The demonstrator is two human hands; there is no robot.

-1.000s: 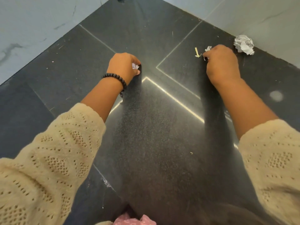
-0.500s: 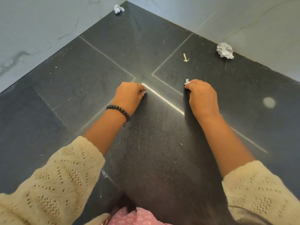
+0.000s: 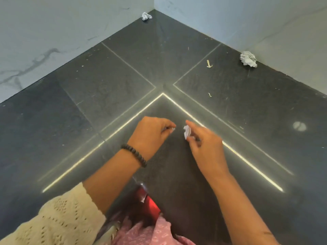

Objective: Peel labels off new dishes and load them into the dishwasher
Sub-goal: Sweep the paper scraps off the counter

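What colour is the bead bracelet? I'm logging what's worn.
Black round-bead bracelet on the left wrist, clearest in the head view.

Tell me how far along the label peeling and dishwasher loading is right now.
Done: some peeling, judging by two crumpled paper balls and a scrap lying on the dark counter. In hand: the right hand pinches a small white paper wad, and the left hand holds a tiny white bit at its fingertips. Left: loading; neither a dish nor the dishwasher is in view.
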